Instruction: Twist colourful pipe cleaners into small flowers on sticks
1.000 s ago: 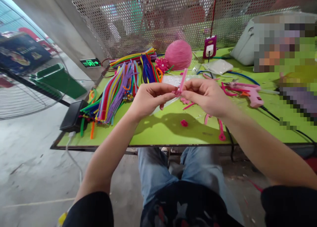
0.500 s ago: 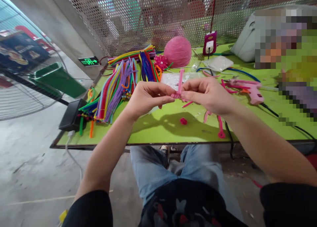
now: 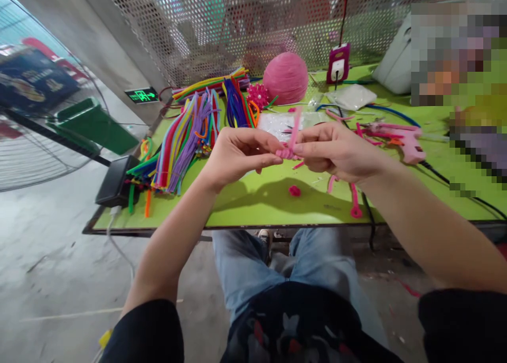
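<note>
Between both hands, above the green table, is a pink pipe cleaner (image 3: 295, 128). Its lower part is bent into small loops, while a straight end sticks up. My left hand (image 3: 241, 157) pinches the looped part from the left with thumb and forefinger. My right hand (image 3: 330, 149) is closed on the piece near the base of the upright end; its fingertips partly hide the loops. Beneath the hands a small dark pink coil (image 3: 294, 190) lies on the table. To its right lies a pink strip with a ring-shaped end (image 3: 356, 210).
Bundles of coloured pipe cleaners (image 3: 186, 136) lie at the left beside a black box (image 3: 116, 181). A pink ball (image 3: 285, 78) and a pink flower (image 3: 257, 96) stand at the back. On the right are a pink glue gun (image 3: 412, 144), its black cable and a plastic bag (image 3: 352, 96).
The upright end of the pipe cleaner now leans further right. My right hand has shifted slightly right, and both hands still grip the piece. The view has shifted slightly.
</note>
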Motion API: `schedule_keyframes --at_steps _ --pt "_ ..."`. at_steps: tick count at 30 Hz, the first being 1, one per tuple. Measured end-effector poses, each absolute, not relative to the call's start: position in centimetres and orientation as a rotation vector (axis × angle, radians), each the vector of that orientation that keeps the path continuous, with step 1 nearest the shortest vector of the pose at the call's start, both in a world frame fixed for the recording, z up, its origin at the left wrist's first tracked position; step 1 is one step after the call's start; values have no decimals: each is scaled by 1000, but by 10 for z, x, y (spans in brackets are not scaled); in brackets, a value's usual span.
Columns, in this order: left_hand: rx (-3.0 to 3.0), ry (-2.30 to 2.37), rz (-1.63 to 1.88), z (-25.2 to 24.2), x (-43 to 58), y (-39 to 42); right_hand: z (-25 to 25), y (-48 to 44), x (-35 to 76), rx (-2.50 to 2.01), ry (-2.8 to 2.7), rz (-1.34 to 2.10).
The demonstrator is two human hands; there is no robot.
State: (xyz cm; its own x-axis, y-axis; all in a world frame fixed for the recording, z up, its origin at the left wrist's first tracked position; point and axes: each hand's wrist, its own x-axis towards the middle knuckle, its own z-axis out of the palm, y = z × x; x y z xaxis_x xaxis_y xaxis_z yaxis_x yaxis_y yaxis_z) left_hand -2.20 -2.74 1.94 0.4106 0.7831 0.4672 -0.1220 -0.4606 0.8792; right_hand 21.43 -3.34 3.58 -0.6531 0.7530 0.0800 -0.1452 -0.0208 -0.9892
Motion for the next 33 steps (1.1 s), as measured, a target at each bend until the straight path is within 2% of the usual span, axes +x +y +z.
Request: schedule_keyframes --at_steps 4,10,13,17,20,24,29,33 --pt "1753 561 1240 18 -21 -27 38 -34 216 -656 -1581 1779" --pt "1777 563 1232 14 -23 -24 34 -30 218 -748 -1704 1583" --pt "1716 584 1250 14 -20 -23 29 -33 217 -797 -1789 1158" --pt "1517 603 1237 14 -15 -23 24 -37 220 -759 -1991 280" --pt "1436 663 1152 15 -14 -25 20 -29 224 -653 -2125 -80" --pt "1438 686 1069 18 -15 -29 16 -19 230 -522 -2187 -138" --pt "1535 690 1016 16 -15 -31 15 -25 229 -573 -2219 -211" --pt "1576 710 1051 14 -13 -31 18 -28 226 -508 -2176 -134"
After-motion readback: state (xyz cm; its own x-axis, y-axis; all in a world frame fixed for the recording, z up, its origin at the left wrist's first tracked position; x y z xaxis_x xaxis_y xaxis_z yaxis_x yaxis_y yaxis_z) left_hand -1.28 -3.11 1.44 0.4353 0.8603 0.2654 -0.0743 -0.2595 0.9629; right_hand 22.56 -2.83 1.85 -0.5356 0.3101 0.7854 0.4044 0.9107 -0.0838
